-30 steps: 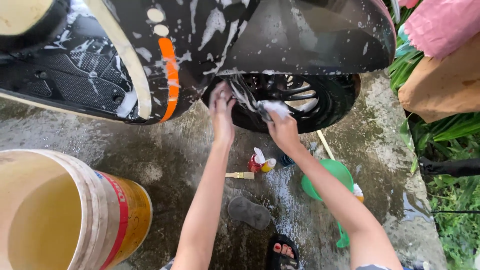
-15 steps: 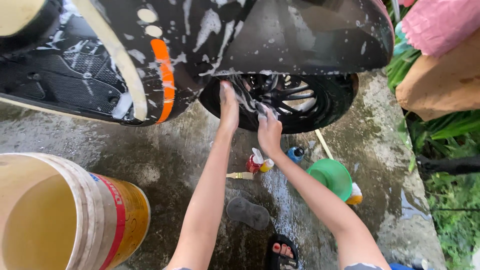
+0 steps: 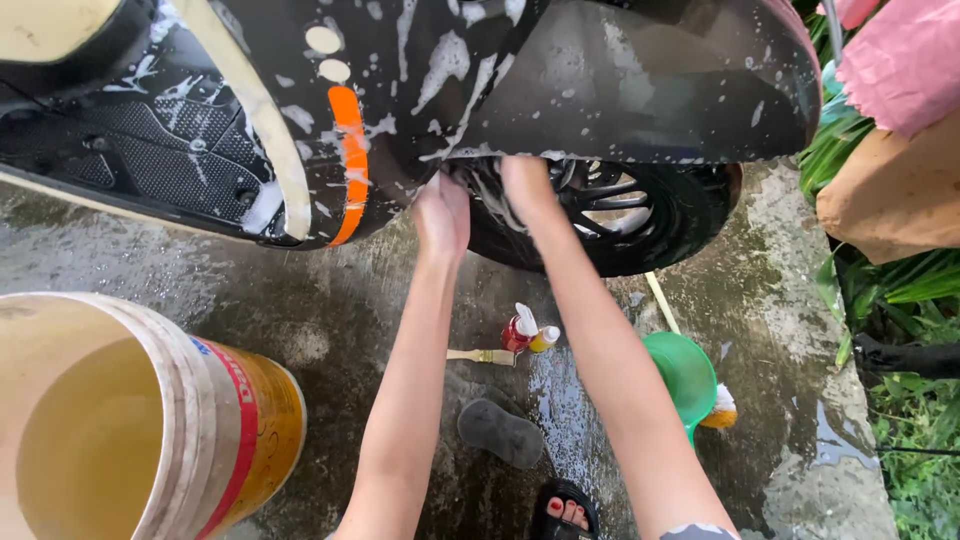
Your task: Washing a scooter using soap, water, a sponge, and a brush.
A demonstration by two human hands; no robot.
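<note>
The right hand (image 3: 527,183) has been pushed up from the wheel's (image 3: 610,215) face to just under the soapy fender (image 3: 640,90), its grip hidden and the sudsy cloth lost from view, while the left hand (image 3: 442,213) is kept loosely closed beside the wheel.

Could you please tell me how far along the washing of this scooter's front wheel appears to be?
Done: white suds already streak the black scooter body panel and black front mudguard. In hand: the left hand and right hand are up at the black front tyre and spoked wheel, under the mudguard. Left: the foam is unrinsed; the grey oval sponge and small wooden-handled brush lie unused.
</note>
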